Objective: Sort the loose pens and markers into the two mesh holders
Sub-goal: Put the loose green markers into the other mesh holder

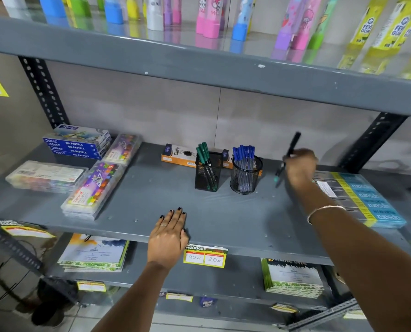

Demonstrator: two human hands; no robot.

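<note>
Two mesh holders stand mid-shelf; my right hand pinches a blurred dark marker beside them. I'd lower it tip-first into the square holder. Left hand lies flat, empty.

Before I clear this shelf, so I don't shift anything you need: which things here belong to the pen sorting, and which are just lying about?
In the job: square holder with green markers; round holder with blue pens; black marker in the right hand.

Lying about: pastel boxes, crayon cases, orange box, blue packet, price tag.
</note>
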